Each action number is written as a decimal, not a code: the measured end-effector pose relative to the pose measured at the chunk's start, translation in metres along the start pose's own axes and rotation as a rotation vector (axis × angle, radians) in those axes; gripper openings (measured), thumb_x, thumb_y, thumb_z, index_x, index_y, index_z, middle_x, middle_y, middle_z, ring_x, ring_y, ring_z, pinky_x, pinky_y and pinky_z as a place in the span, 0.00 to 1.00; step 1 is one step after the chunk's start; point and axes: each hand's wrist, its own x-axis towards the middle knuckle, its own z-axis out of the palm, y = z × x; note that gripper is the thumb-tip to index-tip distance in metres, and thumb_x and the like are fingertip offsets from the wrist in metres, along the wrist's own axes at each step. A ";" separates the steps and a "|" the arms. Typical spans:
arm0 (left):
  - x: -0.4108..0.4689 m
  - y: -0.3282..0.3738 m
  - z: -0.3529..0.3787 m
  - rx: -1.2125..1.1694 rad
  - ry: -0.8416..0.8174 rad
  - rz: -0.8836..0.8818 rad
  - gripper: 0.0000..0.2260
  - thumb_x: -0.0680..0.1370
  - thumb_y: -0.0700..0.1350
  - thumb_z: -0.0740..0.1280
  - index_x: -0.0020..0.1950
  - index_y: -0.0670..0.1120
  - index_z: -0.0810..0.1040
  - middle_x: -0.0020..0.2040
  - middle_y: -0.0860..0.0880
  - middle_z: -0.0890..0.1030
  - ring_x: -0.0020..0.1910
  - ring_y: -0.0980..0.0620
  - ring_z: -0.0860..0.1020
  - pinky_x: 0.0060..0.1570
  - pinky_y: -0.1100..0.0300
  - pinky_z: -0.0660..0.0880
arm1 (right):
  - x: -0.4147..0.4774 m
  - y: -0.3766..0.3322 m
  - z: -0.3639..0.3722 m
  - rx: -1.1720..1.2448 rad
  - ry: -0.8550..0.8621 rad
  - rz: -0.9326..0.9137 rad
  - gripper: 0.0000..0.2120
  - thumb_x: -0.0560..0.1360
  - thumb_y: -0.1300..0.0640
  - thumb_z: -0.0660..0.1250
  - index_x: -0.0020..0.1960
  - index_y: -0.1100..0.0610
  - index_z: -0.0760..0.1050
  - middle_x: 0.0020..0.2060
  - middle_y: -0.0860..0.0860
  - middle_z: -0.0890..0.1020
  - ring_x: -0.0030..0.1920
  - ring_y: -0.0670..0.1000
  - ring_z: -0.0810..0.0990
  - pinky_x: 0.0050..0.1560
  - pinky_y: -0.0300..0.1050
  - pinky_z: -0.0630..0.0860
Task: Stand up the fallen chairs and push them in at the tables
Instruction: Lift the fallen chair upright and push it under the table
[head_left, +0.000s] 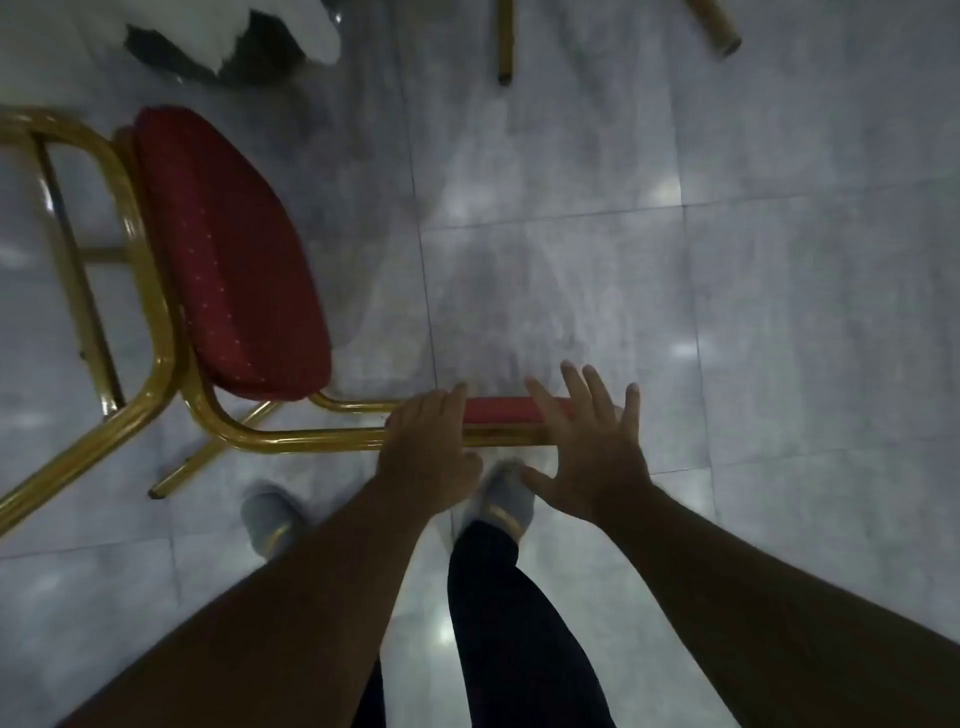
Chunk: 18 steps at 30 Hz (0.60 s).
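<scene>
Two hands at chair (228, 249) back rail: left hand (426, 447) clamped on it, right hand (587, 441) fingers spread, hovering. Stiff metal frame, probably light; grip rail.

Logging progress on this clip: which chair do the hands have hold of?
The red-seated chair lying at left; left hand grips its backrest, right hand open on it. The other chair shows only gold legs, untouched.

I am getting one wide-angle view from the head, looking steeply down along both forearms at the tiled floor (727, 260), close above the hands, the frame's edges bending; no second view is sharing this scene.
</scene>
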 end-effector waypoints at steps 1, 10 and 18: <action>0.005 0.001 0.010 0.020 -0.009 0.006 0.38 0.75 0.55 0.71 0.80 0.47 0.57 0.71 0.46 0.73 0.71 0.43 0.70 0.74 0.44 0.67 | 0.005 0.003 0.011 0.018 -0.019 0.002 0.50 0.67 0.24 0.65 0.81 0.46 0.54 0.79 0.58 0.61 0.78 0.64 0.60 0.71 0.77 0.53; 0.027 0.013 0.077 0.289 0.234 0.196 0.22 0.76 0.61 0.69 0.62 0.48 0.75 0.55 0.47 0.80 0.54 0.44 0.79 0.58 0.47 0.74 | 0.011 0.042 0.080 0.137 0.099 -0.124 0.22 0.77 0.42 0.62 0.65 0.55 0.75 0.57 0.55 0.79 0.60 0.60 0.76 0.68 0.56 0.66; 0.035 0.029 0.088 0.432 0.350 0.186 0.15 0.75 0.57 0.74 0.52 0.48 0.77 0.44 0.48 0.80 0.42 0.48 0.78 0.41 0.53 0.75 | 0.014 0.055 0.092 0.106 0.199 -0.180 0.14 0.75 0.55 0.73 0.57 0.60 0.76 0.48 0.57 0.79 0.47 0.58 0.77 0.54 0.52 0.72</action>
